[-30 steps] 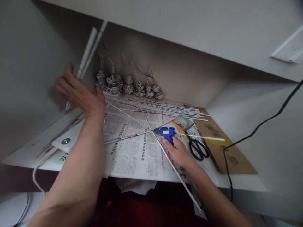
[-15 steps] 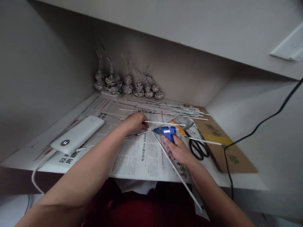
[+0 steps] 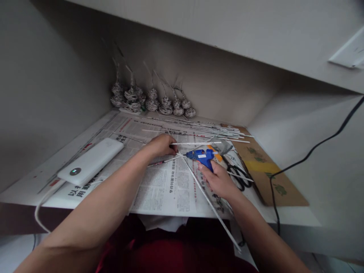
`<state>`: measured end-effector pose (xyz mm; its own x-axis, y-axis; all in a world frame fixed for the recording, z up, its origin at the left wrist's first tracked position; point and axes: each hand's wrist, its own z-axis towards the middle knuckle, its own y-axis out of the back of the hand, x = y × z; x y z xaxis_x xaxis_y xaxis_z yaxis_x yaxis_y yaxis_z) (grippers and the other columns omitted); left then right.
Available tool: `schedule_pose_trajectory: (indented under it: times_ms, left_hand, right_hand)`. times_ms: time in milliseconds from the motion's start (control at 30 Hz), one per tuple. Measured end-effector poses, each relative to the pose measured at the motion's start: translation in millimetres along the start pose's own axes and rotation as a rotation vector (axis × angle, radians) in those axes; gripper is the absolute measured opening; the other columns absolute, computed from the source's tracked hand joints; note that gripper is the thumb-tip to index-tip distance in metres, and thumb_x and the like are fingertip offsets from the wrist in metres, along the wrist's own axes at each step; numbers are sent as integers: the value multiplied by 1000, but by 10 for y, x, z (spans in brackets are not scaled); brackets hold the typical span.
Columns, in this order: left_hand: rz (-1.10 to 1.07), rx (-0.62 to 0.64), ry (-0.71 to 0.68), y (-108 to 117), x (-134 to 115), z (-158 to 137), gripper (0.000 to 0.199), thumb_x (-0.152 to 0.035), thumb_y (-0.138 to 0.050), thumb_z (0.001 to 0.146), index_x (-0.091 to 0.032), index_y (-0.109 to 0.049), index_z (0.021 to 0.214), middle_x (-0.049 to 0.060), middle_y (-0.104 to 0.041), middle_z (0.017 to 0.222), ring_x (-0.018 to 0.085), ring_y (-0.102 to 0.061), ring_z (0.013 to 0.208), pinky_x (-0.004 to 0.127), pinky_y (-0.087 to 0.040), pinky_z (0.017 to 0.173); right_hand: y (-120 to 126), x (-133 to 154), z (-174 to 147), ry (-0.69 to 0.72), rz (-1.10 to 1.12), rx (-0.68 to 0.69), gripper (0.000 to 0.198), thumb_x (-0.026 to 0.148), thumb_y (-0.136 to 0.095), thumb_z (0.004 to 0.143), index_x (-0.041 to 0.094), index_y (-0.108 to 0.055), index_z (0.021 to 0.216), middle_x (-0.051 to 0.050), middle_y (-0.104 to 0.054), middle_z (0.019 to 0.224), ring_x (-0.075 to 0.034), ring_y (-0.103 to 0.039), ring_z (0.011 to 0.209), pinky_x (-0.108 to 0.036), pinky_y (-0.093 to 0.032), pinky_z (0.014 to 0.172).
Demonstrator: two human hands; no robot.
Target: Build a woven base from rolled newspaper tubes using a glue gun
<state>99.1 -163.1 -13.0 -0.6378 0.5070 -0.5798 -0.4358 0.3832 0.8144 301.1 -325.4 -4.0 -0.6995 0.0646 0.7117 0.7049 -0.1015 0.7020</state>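
Observation:
My right hand (image 3: 217,178) is wrapped round the handle of a blue glue gun (image 3: 202,155), its nozzle pointing left. The nozzle tip is at or very close to the crossing of several thin rolled-paper sticks (image 3: 196,180); whether it touches, I cannot tell. My left hand (image 3: 165,146) is closed just left of that crossing, its fingertips pinching a paper stick (image 3: 197,143) that points right. One long stick slants from the crossing toward me, past the table's front edge. Black-handled scissors (image 3: 241,178) lie right of my right hand, partly hidden.
Newspaper (image 3: 159,189) covers the table. A white power bank (image 3: 92,161) with a cable lies at left. Several woven gourd shapes (image 3: 152,100) stand along the back wall. Loose paper sticks (image 3: 210,131) lie behind my hands. At right are cardboard (image 3: 273,185) and a hanging black cord (image 3: 313,149).
The glue gun and my right hand have shifted slightly right and turned a little. The stick beyond that hand now angles lower. My left hand keeps its pinch near the crossing.

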Motion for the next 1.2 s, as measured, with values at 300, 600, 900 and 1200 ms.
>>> schedule_pose_trajectory:
  times_ms: [300, 600, 900, 1200]
  left_hand:
    - [19, 11, 8, -11, 30, 8, 15, -31, -67, 63, -25, -72, 76, -2, -71, 75, 17, -62, 70, 23, -42, 65]
    - [-7, 7, -9, -9, 29, 3, 15, -29, -67, 62, -23, -72, 75, 0, -71, 74, 18, -62, 69, 23, -43, 64]
    - [13, 10, -36, -13, 49, 11, 15, -29, -66, 64, -24, -72, 76, 0, -71, 76, 17, -62, 70, 23, -42, 64]
    - [48, 13, -71, -14, 54, 16, 17, -29, -63, 66, -23, -71, 79, -1, -72, 78, 17, -63, 73, 21, -42, 65]
  right_hand:
    - [-61, 6, 64, 54, -155, 12, 30, 46, -43, 90, 19, -58, 93, -7, -66, 88, -20, -59, 83, -30, -42, 74]
    - [-42, 55, 82, 52, -308, 24, 32, 47, -39, 91, 18, -53, 90, -11, -66, 87, -23, -60, 83, -31, -41, 72]
    - [-58, 37, 74, 57, -308, 43, 35, 46, -37, 92, 17, -54, 100, -13, -66, 94, -25, -60, 91, -31, -41, 75]
    - [51, 119, 172, 39, -372, 107, 37, 49, -37, 91, 18, -55, 92, -10, -65, 88, -23, -59, 82, -30, -40, 71]
